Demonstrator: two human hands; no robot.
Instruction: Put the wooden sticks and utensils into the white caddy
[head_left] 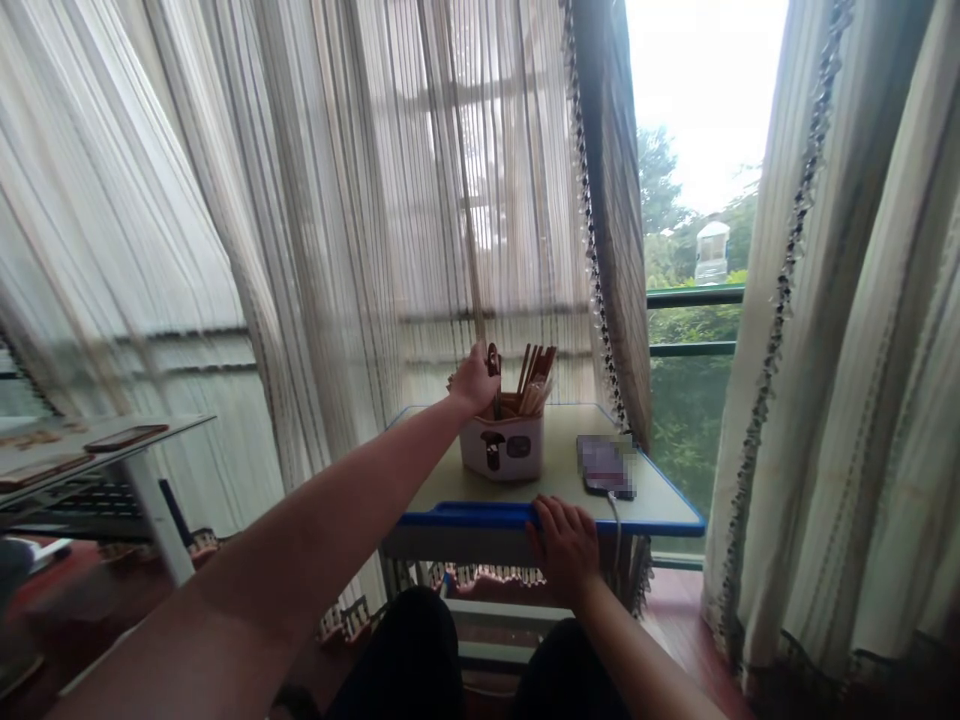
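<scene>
My left hand point(474, 381) reaches to the back left of a white utensil holder point(501, 450) with dark pictures on its front. Its fingers are closed at the holder's top, partly hidden behind the hand itself, so what they grip cannot be made out. Close against them stands a brown utensil handle point(493, 362) with a rounded end. Brown chopsticks point(534, 368) lean upright in the holder's right side, beside some pale wrapped items point(534, 397). My right hand point(568, 540) lies over the desk's blue front edge, fingers stretched out, holding nothing.
The holder stands on a small desk point(442, 488) with a blue rim. A phone point(606, 466) lies at its right with a white cable point(618, 530) hanging off the front. Curtains point(337, 250) hang behind. Another table point(187, 425) stands at left.
</scene>
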